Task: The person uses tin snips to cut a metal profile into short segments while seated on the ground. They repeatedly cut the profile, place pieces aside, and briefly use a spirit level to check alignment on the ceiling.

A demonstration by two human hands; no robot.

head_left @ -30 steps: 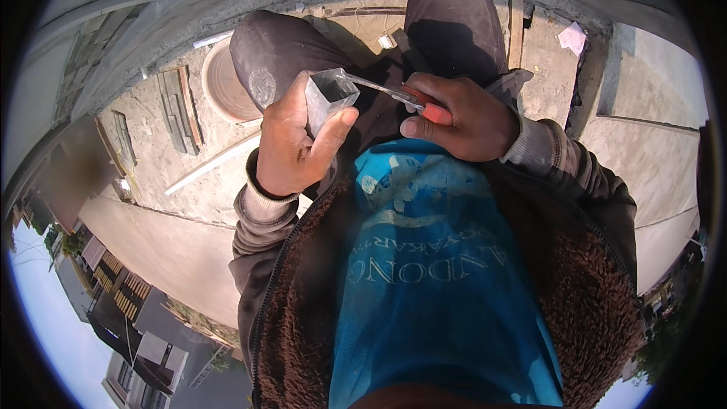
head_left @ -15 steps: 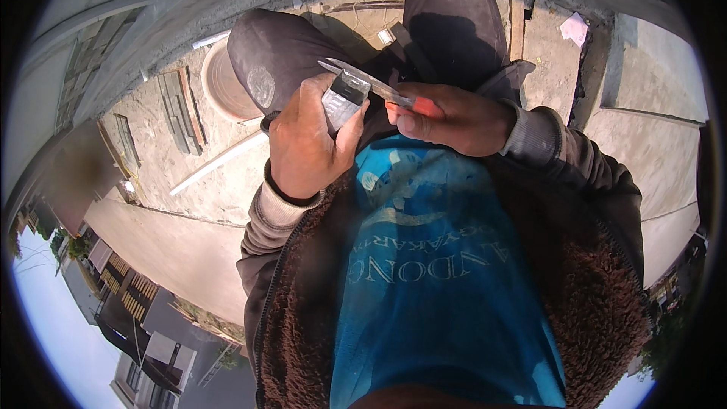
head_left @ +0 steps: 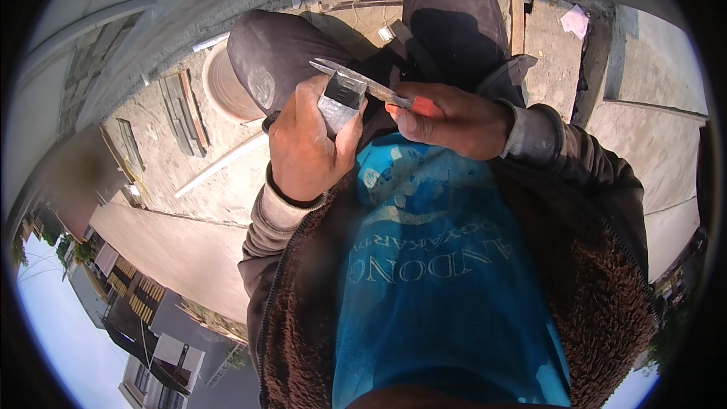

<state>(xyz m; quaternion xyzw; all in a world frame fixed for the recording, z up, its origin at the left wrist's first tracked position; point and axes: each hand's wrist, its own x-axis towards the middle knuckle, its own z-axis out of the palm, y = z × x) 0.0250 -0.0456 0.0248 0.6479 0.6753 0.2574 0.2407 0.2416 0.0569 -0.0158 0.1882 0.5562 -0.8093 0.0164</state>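
My left hand [head_left: 303, 148] is closed round a short silver metal channel [head_left: 335, 116], its hollow, dark-shadowed end facing up. In my right hand [head_left: 463, 123] is a pair of tin snips [head_left: 383, 92] with red grips, the fingers wrapped round the handles. The long grey blades reach left across the far rim of the channel, their tips passing beyond it above my left thumb and fingers. Whether the metal lies between the blades cannot be made out. Both hands are close together over my lap, in front of my blue shirt [head_left: 447, 273].
My bent knees [head_left: 454, 23] rise beyond the hands. Left of them stand a round tub [head_left: 219, 83], some dark strips [head_left: 182, 113] and a long white strip [head_left: 219, 165] on the concrete. A crumpled pink paper [head_left: 574, 23] lies at far right, near a low concrete ledge [head_left: 659, 68].
The snips' tips have shifted slightly left and the channel has tilted a little, showing more of its hollow end. Both hands keep their grips.
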